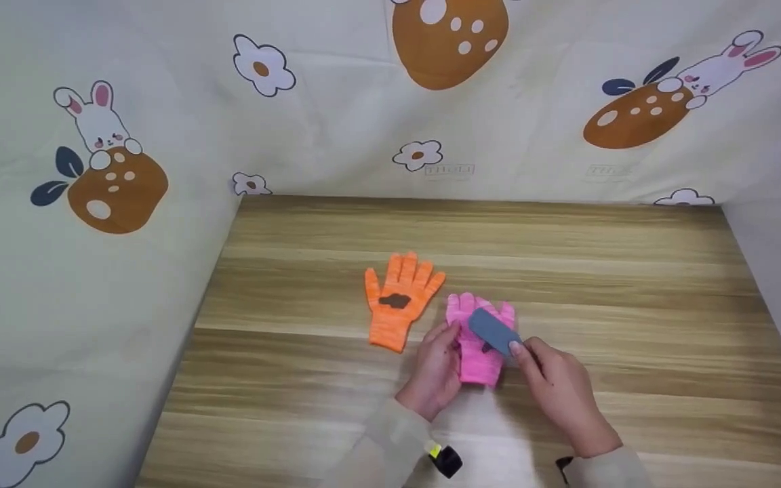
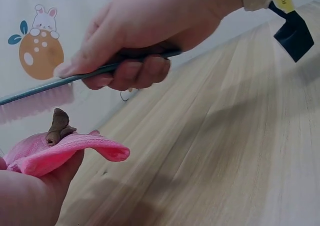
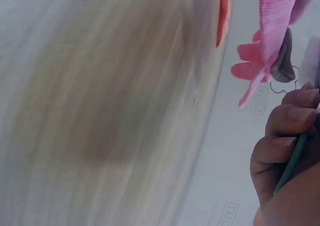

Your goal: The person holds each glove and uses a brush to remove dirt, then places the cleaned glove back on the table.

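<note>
My left hand (image 1: 434, 366) holds a pink knit glove (image 1: 478, 371) from its left side, with the thumb at its edge and the other fingers hidden beneath. A dark brown lump (image 2: 60, 128) sits on top of the glove, which is raised over the table. My right hand (image 1: 560, 383) grips a blue-grey brush (image 1: 492, 331) by its handle, thumb along its back. In the left wrist view, the brush's pale bristles (image 2: 37, 103) face down, close over the glove and the lump.
An orange knit glove (image 1: 390, 332) with a dark brown patch (image 1: 395, 300) lies flat on the wood-grain table (image 1: 282, 379), left of the pink one. Pale cloth walls (image 1: 336, 122) printed with rabbits and flowers stand behind and at the sides.
</note>
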`<state>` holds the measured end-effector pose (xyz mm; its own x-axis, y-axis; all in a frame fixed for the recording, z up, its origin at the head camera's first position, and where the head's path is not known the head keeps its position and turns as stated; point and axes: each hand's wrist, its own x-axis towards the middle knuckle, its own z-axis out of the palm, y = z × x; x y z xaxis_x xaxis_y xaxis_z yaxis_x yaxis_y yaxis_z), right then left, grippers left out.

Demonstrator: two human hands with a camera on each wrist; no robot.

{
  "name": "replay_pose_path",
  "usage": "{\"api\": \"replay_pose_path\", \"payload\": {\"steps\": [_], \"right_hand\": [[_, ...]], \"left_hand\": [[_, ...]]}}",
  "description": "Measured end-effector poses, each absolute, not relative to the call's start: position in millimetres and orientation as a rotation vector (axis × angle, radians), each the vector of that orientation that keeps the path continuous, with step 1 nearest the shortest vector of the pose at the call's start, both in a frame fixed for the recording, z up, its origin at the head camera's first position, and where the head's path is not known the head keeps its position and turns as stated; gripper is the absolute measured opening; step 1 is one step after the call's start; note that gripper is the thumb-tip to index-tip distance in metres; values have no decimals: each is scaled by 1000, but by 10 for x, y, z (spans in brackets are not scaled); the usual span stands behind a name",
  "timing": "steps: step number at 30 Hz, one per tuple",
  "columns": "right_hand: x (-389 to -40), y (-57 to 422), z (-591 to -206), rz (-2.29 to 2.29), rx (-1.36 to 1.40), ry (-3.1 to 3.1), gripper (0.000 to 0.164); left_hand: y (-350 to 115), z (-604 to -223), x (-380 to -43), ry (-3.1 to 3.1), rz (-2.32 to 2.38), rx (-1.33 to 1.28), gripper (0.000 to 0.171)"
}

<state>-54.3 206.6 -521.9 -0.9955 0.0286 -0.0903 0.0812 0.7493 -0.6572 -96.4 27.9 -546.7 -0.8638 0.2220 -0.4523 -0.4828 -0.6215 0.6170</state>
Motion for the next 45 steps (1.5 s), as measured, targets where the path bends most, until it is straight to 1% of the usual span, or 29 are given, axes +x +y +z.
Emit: {"api": "replay_pose_path", "payload": {"steps": [3,5,9,16,25,35,40,45], "right_hand": [[-565,2030,-5210,-1076,69,2874,36],[-573,2016,-5221,-1063,49,2892,36],[-565,2018,-5266,-1018,17,2943,32],[-567,2067,-5326,-922,-25,2972,35],[-573,2167,-5355,-919,7,2943,34],[-519,2229,-5352,-927,22,2948,33],[-490,2248,-5358,-929,14,2958,31],[-476,2263,-5366,-932,23,2950,31]], "left_hand": [[286,-5477,-948,1087,2452,-490,22],[289,-5477,-938,1090,2445,-490,28],[291,-5474,-935,1094,2462,-460,34],[287,-5479,-966,1038,2511,-472,32],[332,-5478,-1011,1013,2526,-512,21],[346,-5472,-995,1002,2522,-478,26],[350,-5481,-995,1005,2518,-468,17],[351,-5473,-993,1006,2513,-448,18]]}}
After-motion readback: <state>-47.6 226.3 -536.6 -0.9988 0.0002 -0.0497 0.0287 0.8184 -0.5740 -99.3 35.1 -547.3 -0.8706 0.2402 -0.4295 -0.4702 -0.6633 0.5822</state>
